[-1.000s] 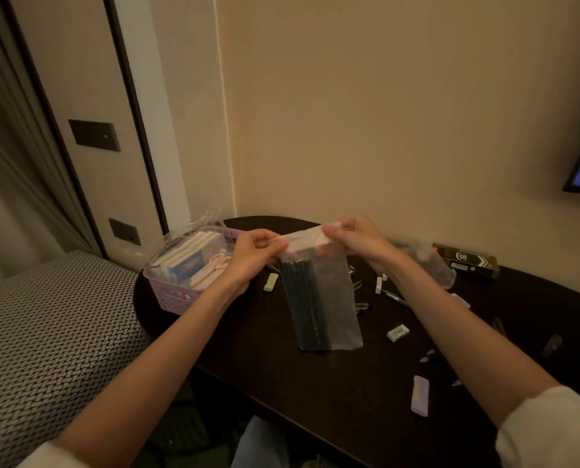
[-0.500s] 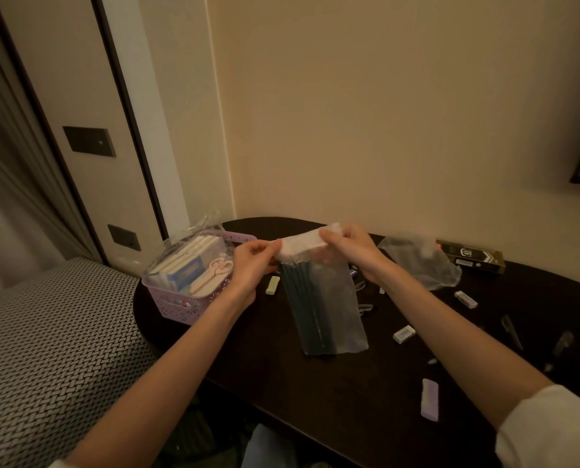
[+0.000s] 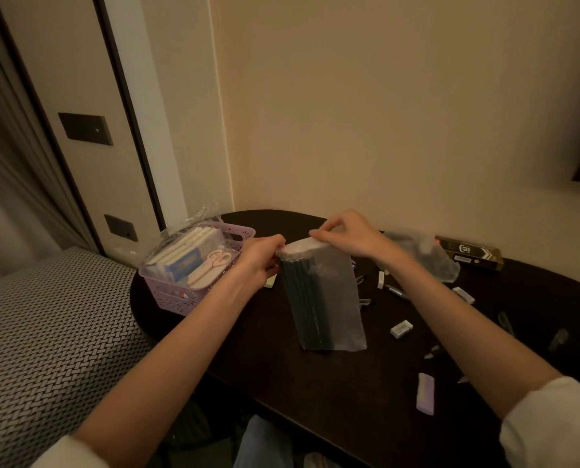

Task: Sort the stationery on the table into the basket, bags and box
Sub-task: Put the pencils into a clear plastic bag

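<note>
On the tabletop [image 3: 315, 393] a clear bag [image 3: 329, 298] of dark pencils [image 3: 302, 305] is standing upright, long axis vertical. Directly above, the left hand [image 3: 258, 261] and right hand [image 3: 346, 238] are pinching its folded mouth from opposite ends, equally near. The basket [image 3: 180, 295] is sitting just left.

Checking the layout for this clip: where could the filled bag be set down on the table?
Bare tabletop lies between the near edge and the bag, left of the purple eraser. It is crowded right of the bag: white eraser, clips, an empty bag.
</note>
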`<action>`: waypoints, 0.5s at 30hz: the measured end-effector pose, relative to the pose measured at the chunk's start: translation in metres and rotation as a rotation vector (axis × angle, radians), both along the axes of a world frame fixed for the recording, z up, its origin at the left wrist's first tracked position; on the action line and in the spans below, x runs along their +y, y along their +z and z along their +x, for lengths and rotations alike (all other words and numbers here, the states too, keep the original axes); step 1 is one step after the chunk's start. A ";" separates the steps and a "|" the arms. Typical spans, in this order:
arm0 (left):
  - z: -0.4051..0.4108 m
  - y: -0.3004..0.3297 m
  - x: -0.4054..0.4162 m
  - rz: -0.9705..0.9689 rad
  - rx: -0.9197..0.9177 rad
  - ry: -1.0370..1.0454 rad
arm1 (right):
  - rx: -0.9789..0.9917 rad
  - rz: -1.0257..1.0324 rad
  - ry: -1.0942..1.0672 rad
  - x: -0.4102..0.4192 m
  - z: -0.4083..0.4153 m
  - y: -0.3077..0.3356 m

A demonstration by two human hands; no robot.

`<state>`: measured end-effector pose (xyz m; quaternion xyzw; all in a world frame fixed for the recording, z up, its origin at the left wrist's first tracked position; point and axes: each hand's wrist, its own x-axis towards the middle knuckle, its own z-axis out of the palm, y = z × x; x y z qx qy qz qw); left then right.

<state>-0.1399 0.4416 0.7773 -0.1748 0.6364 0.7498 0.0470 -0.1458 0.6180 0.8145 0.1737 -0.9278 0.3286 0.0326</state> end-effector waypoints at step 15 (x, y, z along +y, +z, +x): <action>0.010 -0.001 0.000 -0.221 0.090 -0.182 | -0.074 0.386 0.308 0.007 0.007 0.006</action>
